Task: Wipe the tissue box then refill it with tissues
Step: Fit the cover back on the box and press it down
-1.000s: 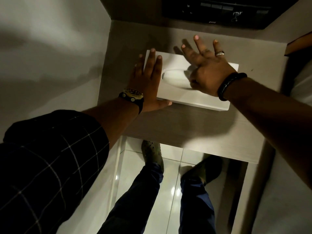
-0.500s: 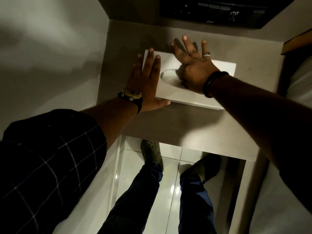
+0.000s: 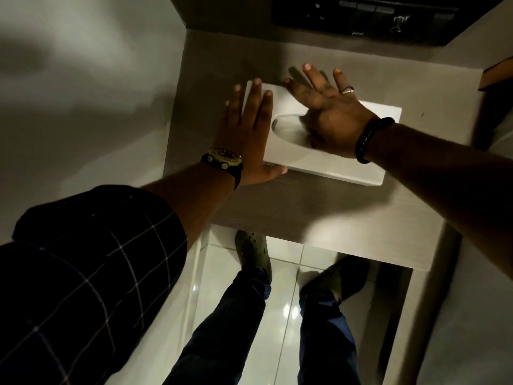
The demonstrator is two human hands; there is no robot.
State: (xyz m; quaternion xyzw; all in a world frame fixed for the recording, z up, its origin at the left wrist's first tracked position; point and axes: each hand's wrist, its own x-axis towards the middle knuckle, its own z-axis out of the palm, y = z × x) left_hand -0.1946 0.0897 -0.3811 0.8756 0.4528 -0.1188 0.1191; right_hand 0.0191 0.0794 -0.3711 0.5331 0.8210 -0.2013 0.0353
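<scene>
A white rectangular tissue box (image 3: 347,169) with an oval slot (image 3: 286,129) in its top lies on a wooden shelf (image 3: 319,215). My left hand (image 3: 247,134) lies flat over the box's left end, thumb along the near edge, holding it steady. My right hand (image 3: 330,118) presses on the top beside the slot, fingers spread past the far edge. A pale blurred patch shows under its palm; I cannot tell whether it is a cloth. No loose tissues are in view.
A plain wall (image 3: 97,93) closes the shelf's left side. A dark panel with buttons (image 3: 361,15) sits on the back wall. A brown edge (image 3: 497,76) juts in at the right. Below the shelf are glossy floor tiles (image 3: 286,273) and my feet.
My right hand has slid leftward across the box top, from past the slot's right end to over it. My left hand and the box have stayed put.
</scene>
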